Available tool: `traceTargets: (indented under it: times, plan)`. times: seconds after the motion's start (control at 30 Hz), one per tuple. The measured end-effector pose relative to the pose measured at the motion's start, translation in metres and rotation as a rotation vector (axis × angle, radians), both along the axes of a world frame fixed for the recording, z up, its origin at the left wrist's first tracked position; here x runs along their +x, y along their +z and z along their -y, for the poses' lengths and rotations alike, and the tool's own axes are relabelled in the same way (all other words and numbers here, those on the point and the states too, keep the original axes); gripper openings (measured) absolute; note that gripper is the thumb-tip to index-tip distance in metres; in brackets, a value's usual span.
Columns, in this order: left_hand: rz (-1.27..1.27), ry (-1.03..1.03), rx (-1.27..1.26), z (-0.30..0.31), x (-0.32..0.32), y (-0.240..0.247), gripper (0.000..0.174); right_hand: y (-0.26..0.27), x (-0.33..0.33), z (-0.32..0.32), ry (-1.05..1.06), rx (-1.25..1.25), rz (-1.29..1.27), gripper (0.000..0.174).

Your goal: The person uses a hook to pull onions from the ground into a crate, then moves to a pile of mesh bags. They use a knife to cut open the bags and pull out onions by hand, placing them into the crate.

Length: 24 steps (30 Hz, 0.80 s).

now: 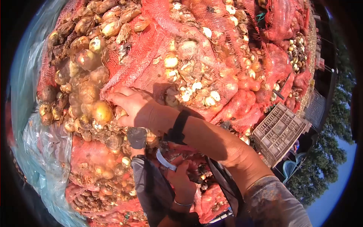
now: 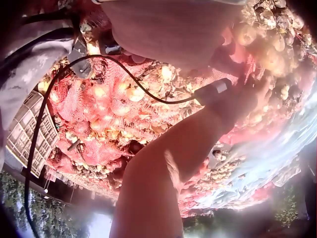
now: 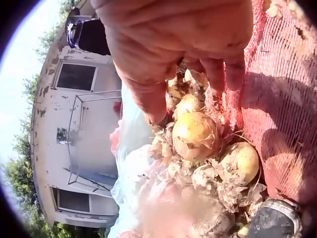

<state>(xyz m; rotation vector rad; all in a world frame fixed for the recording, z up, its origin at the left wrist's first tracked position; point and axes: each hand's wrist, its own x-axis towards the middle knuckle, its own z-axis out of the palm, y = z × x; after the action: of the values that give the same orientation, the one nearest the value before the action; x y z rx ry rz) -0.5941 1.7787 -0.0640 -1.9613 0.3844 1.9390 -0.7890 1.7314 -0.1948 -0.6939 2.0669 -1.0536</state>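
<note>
In the head view my right hand reaches over the onion pile, fingers spread at the edge of red netting. Just beyond its fingertips lies a bright yellow onion. The right wrist view has this hand above a yellow onion, thumb apart from the fingers; two fingertips meet the netting. Lower down, my left hand grips a pale, curved, blade-like tool. A large blurred part of the left hand fills the top of the left wrist view, its fingers unclear.
Red net sacks of onions cover the slope to the right. A slatted crate sits at the lower right. Clear plastic sheeting borders the pile on the left. A dark shoe-like object is beside the onions. A building stands behind.
</note>
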Motion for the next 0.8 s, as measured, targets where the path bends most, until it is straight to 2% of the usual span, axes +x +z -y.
traceTargets:
  times: [0.07,0.13,0.2,0.23,0.27,0.3,0.33,0.4,0.43,0.5,0.6,0.7,0.77,0.8]
  plan:
    - [-0.044,-0.079,-0.067,-0.006,0.008,-0.006,0.029,0.000,0.010,-0.056,0.055,0.325,-0.261,0.057]
    - [-0.056,-0.099,-0.048,-0.008,0.004,-0.005,0.030,-0.015,0.013,-0.124,-0.063,0.456,-0.354,0.052]
    - [-0.008,-0.136,-0.004,-0.009,-0.005,0.000,0.030,-0.024,0.022,-0.197,0.175,0.785,-0.587,0.058]
    - [-0.008,-0.151,0.002,-0.011,-0.006,0.000,0.030,-0.017,0.021,-0.223,0.162,0.795,-0.580,0.058]
    - [-0.008,-0.165,0.014,-0.014,-0.006,0.000,0.030,-0.010,0.020,-0.246,0.298,0.772,-0.543,0.066]
    - [-0.006,-0.176,0.021,-0.016,-0.005,0.000,0.029,-0.003,0.017,-0.257,0.434,0.738,-0.503,0.075]
    - [0.006,-0.188,0.018,-0.019,-0.001,-0.002,0.029,0.004,0.018,-0.263,0.425,0.734,-0.488,0.075]
    - [0.013,-0.203,0.003,-0.024,0.005,-0.008,0.028,0.038,0.002,-0.259,0.424,1.017,-0.014,0.078]
    - [0.017,-0.212,-0.002,-0.023,0.004,-0.007,0.028,0.039,0.016,-0.283,0.389,0.913,-0.174,0.074]
    - [-0.020,-0.248,0.015,-0.026,-0.002,-0.006,0.027,0.049,0.035,-0.305,0.450,0.894,-0.350,0.054]
    - [-0.029,-0.275,0.006,-0.030,-0.003,-0.007,0.027,0.064,0.060,-0.302,0.419,0.793,-0.515,0.026]
    - [-0.035,-0.314,-0.014,-0.028,-0.004,-0.010,0.028,0.063,0.095,-0.277,0.430,0.767,-0.448,0.030]
    - [-0.023,-0.316,-0.044,-0.027,-0.004,-0.011,0.028,0.037,0.135,-0.279,0.555,0.822,-0.745,0.038]
    - [-0.024,-0.312,-0.070,-0.027,-0.006,-0.012,0.029,0.051,0.122,-0.270,0.556,0.821,-0.741,0.038]
